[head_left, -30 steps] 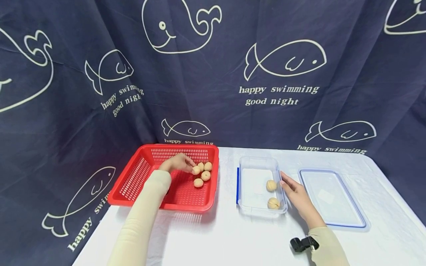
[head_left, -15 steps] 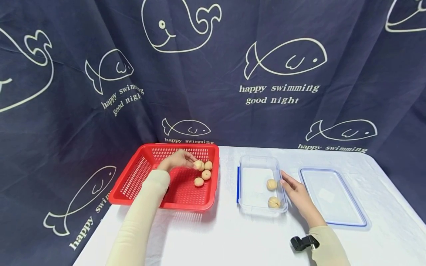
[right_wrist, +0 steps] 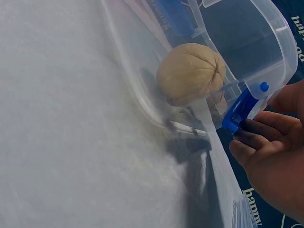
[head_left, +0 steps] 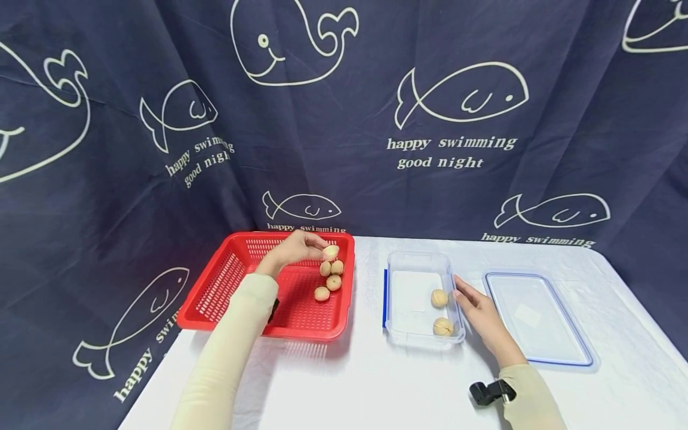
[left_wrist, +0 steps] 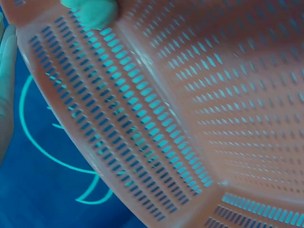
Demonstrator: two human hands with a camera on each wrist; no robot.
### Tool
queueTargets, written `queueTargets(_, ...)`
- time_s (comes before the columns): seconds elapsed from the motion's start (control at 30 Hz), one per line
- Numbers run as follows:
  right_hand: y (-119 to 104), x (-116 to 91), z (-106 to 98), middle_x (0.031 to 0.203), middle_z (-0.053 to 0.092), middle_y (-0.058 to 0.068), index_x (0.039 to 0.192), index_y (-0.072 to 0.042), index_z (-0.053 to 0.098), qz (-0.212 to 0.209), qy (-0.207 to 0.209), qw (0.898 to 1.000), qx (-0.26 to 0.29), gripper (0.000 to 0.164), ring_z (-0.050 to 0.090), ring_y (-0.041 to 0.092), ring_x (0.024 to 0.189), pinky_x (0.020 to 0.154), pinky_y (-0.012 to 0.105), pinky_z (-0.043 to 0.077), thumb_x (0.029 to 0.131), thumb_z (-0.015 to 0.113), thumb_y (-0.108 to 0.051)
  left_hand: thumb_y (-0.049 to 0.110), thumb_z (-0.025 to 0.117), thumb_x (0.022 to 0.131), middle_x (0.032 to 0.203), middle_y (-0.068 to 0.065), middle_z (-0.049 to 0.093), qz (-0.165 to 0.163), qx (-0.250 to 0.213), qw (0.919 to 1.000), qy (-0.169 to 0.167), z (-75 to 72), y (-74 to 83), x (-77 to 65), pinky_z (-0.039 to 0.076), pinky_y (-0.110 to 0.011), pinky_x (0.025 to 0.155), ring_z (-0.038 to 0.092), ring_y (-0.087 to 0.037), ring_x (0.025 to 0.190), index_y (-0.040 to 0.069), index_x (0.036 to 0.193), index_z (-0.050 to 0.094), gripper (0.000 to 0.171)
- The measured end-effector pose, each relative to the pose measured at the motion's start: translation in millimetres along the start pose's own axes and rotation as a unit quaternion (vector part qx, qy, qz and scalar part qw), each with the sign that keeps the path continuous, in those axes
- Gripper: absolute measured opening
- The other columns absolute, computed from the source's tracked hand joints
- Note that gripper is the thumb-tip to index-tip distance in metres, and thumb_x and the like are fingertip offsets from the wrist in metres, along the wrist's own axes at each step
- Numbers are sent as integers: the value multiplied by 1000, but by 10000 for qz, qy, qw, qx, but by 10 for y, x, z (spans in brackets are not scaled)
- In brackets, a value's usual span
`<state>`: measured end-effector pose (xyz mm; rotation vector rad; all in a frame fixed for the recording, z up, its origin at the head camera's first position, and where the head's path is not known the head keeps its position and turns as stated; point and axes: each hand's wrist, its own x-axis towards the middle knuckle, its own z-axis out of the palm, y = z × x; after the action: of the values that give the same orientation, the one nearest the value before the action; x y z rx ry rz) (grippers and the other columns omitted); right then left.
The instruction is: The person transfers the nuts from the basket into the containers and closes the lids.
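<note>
My left hand (head_left: 298,248) pinches a pale walnut (head_left: 330,253) at its fingertips, above the back right part of the red plastic basket (head_left: 252,330). Several more walnuts (head_left: 334,282) lie beneath it in the basket's right side. In the left wrist view only part of that hand (left_wrist: 6,90) shows at the left edge. My right hand (head_left: 484,319) rests against the right side of a clear plastic box (head_left: 414,341), its fingers loosely extended by a blue latch (right_wrist: 240,111). Inside the box are two walnuts, one nearer (head_left: 442,326) and one farther (head_left: 439,298).
A clear lid with a blue rim (head_left: 537,319) lies to the right of the box. Everything stands on a white-covered table (head_left: 344,382). Behind it hangs a dark blue curtain (head_left: 344,149) with whale and fish drawings.
My left hand has lifted the walnut up and to the right, away from the others in the basket. My right hand stays against the box.
</note>
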<state>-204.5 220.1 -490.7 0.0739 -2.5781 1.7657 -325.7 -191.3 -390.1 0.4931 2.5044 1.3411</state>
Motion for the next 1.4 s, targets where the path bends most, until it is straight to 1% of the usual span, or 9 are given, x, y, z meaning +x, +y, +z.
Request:
queueTargets(0.1, -4, 0, 2, 152, 29, 21, 149, -1, 29, 17, -3, 10000, -14, 55, 25, 39, 140, 112, 50, 21, 104, 42, -29, 8, 75, 81, 98, -6, 72, 138, -154, 9998, 23, 42, 78, 1, 52, -32, 84, 66, -18, 90, 4, 108, 72, 27)
queueTargets(0.33, -2, 2, 2, 153, 28, 20, 149, -1, 29, 30, 18, 10000, 0, 56, 24, 39, 140, 113, 50, 21, 104, 43, -31, 13, 78, 81, 97, -6, 73, 343, -291, 9988, 208, 173, 269, 33, 52, -32, 85, 67, -17, 90, 4, 106, 72, 28)
queueTargets(0.53, 8, -3, 5, 153, 28, 21, 149, -1, 29, -9, 31, 10000, 44, 57, 24, 40, 140, 113, 50, 21, 103, 43, -32, 5, 76, 81, 98, -14, 72, 656, -639, 9951, 369, 333, 483, 66, 54, -30, 84, 69, -17, 88, -3, 106, 70, 28)
queueTargets(0.67, 13, -9, 9, 153, 28, 21, 149, -1, 29, -24, 28, 10000, 42, 57, 24, 40, 140, 113, 51, 21, 103, 43, -32, 6, 77, 80, 96, -14, 72, 671, -831, 9927, 556, 452, 662, 57, 55, -29, 80, 70, -17, 84, -4, 105, 70, 28)
queueTargets(0.77, 12, -11, 8, 153, 28, 21, 149, -1, 29, -23, 20, 10000, 36, 57, 24, 40, 140, 113, 51, 20, 103, 43, -33, 6, 78, 79, 96, -13, 72, 650, -859, 9914, 738, 537, 800, 57, 55, -28, 78, 69, -15, 83, -3, 104, 70, 28)
queueTargets(0.9, 8, -12, 5, 153, 27, 21, 149, -2, 29, -4, 26, 10000, -4, 58, 23, 41, 140, 113, 52, 20, 103, 43, -34, 6, 79, 78, 96, -13, 72, 736, -946, 9892, 839, 648, 969, 63, 55, -27, 78, 69, -15, 84, -2, 103, 71, 27)
queueTargets(1.2, 8, -14, 9, 153, 27, 20, 149, 0, 29, 12, 35, 10000, -53, 58, 23, 40, 140, 113, 51, 20, 104, 42, -34, 5, 80, 77, 95, -13, 72, 1001, -1285, 9829, 855, 1003, 1327, 68, 55, -24, 76, 70, -15, 82, -2, 102, 71, 27)
queueTargets(1.3, 6, -14, 11, 153, 27, 20, 149, -1, 29, 33, 55, 10000, -45, 58, 24, 40, 140, 113, 51, 20, 103, 42, -34, 3, 79, 77, 93, -13, 73, 1039, -1325, 9820, 856, 1122, 1438, 45, 55, -23, 75, 70, -14, 82, -2, 103, 71, 27)
queueTargets(1.4, 6, -15, 12, 153, 27, 20, 149, -1, 29, 43, 58, 10000, -44, 57, 24, 40, 140, 113, 50, 21, 103, 42, -34, 4, 80, 77, 92, -11, 73, 973, -1386, 9818, 860, 1219, 1513, 16, 55, -22, 73, 70, -13, 81, -1, 102, 71, 27)
